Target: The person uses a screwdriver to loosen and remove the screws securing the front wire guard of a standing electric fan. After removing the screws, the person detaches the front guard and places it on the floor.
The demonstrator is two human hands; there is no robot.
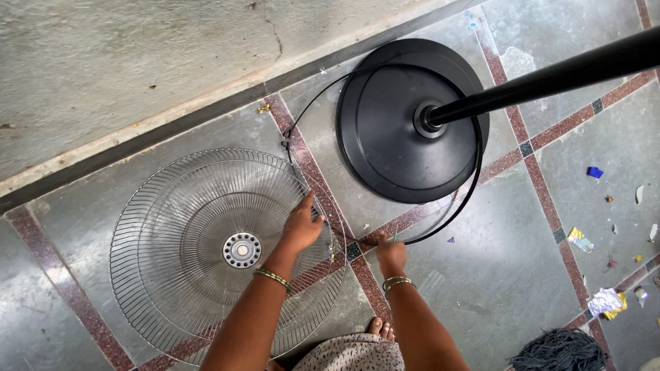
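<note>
We've got the grille (206,251) flat on the floor, left hand (301,227) fingers gripping its rim. Right hand (390,253) pinches the black ring (474,185) just ahead. Next: lining ring over grille, we reckon.

By my count: one grille (206,247), one ring (440,227), one base (392,137), one pole (550,75), two hands (302,227).

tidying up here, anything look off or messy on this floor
Yes. Scraps of foil and paper litter the tiles at right. The fan is in pieces: grille flat on the floor, a thin black ring loose around the stand base.
</note>
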